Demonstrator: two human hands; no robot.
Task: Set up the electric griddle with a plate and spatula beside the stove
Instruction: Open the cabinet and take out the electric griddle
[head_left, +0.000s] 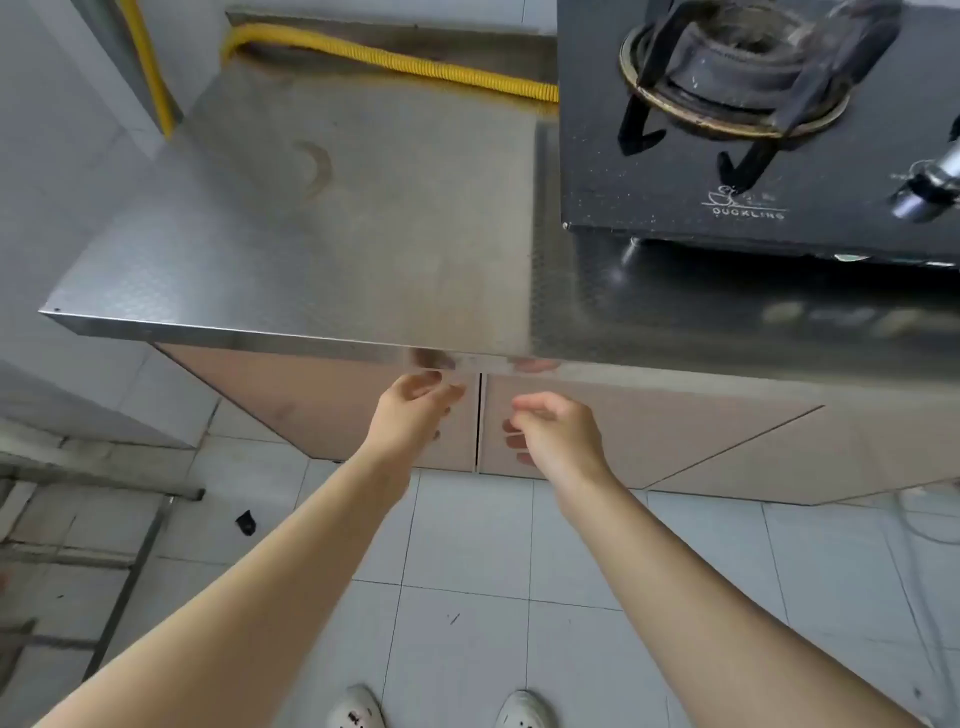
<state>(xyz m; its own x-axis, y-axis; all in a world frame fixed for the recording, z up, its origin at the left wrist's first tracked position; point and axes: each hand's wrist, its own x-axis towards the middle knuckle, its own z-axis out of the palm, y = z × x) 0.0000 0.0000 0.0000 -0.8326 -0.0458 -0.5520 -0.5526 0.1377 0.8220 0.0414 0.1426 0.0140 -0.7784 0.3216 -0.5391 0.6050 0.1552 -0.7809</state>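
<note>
- Two white shoes (358, 709) stand on the tiled floor (467, 540) at the bottom edge.
- Both bare forearms reach to the cabinet doors (332, 405) under the worktop's front edge.
- Left hand (415, 410): fingers loosely curled and parted at the left door's top edge, gripping nothing visible.
- Right hand (553, 431): fingers curled at the right door's edge; whether they grip it, I cannot tell.
- Steel worktop (322, 228) lies bare; black stove (753, 156) sits at its right, yellow hose (384, 57) along the back edge.
</note>
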